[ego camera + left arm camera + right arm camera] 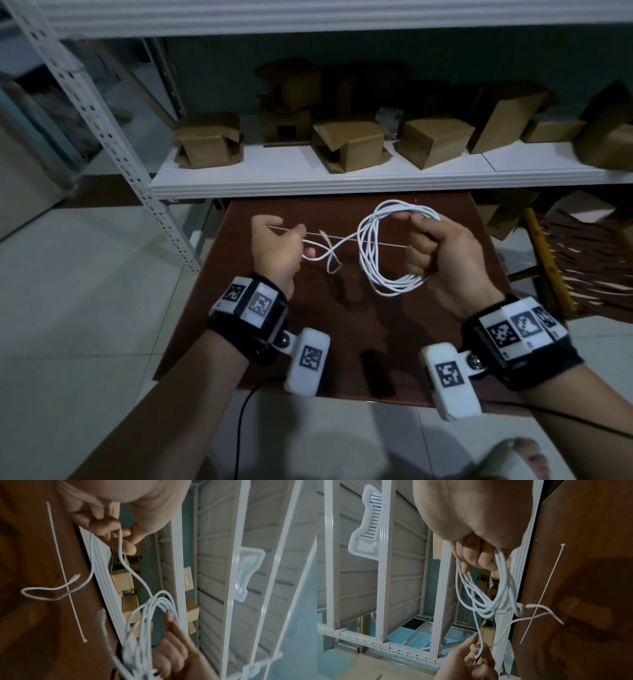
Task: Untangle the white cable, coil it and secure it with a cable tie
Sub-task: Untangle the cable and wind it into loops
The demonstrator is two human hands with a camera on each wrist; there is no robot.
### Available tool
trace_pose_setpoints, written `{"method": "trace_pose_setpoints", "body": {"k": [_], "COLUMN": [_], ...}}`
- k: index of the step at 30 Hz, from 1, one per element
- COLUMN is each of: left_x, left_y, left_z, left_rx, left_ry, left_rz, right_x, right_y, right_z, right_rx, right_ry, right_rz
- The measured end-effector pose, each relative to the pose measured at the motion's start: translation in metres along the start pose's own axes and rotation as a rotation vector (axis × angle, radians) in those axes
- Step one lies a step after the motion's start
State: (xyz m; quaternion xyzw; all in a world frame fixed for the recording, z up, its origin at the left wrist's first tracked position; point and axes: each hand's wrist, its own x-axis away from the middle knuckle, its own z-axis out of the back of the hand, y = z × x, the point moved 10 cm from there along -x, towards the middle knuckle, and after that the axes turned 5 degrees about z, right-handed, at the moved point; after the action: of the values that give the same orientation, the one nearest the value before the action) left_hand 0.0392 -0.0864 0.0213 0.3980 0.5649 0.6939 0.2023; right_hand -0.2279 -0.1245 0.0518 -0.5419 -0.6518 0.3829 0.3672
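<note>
Under a white metal shelf (342,178) loaded with cardboard boxes (349,144), a brown table (359,325) is serving as the workplace. Above it the white cable (383,253) is hanging as a bundle of several loops, and the right hand (442,253) is gripping those loops in a closed fist. One loose strand is running leftward to the left hand (277,246), which is pinching it between thumb and fingers; a small slack loop and a connector end are dangling between the two hands, which are being held well apart. The cable tie (67,573) is lying flat on the table beneath them, untouched. Coiling appears nearly done: judging by this, the next move is calling for winding the remaining tail onto the bundle, then reaching down for the tie.
</note>
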Motion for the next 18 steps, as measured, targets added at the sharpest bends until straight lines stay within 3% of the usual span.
{"method": "trace_pose_setpoints", "body": {"k": [2, 6, 10, 14, 18], "left_x": [0.003, 0.01, 0.016, 0.042, 0.061], "left_y": [0.001, -0.024, -0.031, -0.031, -0.023], "left_z": [-0.007, -0.034, -0.036, -0.051, -0.071], "left_rx": [-0.225, -0.522, -0.705, -0.937, -1.109], "left_ry": [-0.023, -0.273, -0.233, -0.336, -0.406], "left_rz": [-0.081, -0.052, -0.069, -0.075, -0.289], "right_x": [-0.001, -0.005, -0.006, -0.004, -0.002], "right_y": [0.0, -0.004, -0.008, -0.003, 0.002], "right_z": [0.0, 0.005, 0.006, 0.002, -0.004], "right_rx": [-0.029, -0.083, -0.088, -0.075, -0.052], "right_ry": [0.001, 0.027, 0.032, 0.007, -0.021], "right_rz": [0.015, 0.033, 0.039, 0.021, 0.009]}}
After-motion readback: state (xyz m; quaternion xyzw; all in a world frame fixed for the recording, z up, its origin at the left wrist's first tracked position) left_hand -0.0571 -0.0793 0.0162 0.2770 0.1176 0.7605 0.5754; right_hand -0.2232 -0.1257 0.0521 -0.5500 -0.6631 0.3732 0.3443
